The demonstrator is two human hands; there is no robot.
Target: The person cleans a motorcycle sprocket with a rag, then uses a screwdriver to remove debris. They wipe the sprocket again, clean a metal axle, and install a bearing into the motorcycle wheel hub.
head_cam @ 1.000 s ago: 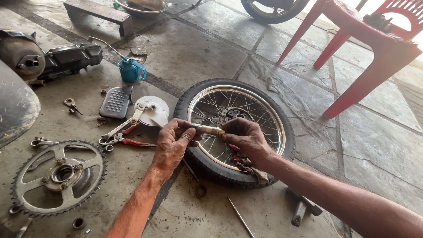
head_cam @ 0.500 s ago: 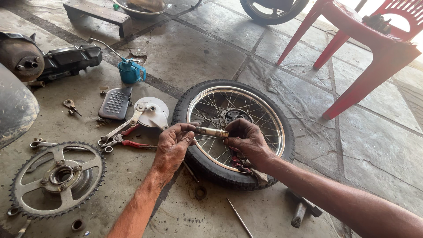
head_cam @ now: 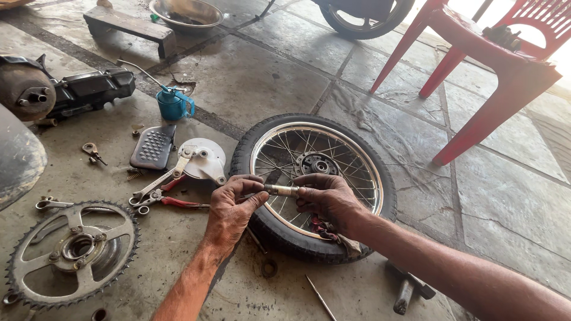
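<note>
Head cam: left hand & right hand both pinched shut on 1 short metal axle tube, held just over 1 black spoked wheel w/ tyre lying flat on the floor. Nearby: 1 toothed steel sprocket, 1 red-handled pliers, 1 blue oil can, 2 red plastic chairs.

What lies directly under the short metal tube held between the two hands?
Under the metal tube lie the spoked wheel, its rim and tyre. The right hand covers some spokes, and a reddish rag shows below it.

It is an open-air motorcycle repair workshop on a stone-slab floor. A spoked wheel, sprocket, pliers and engine parts lie scattered about.
</note>
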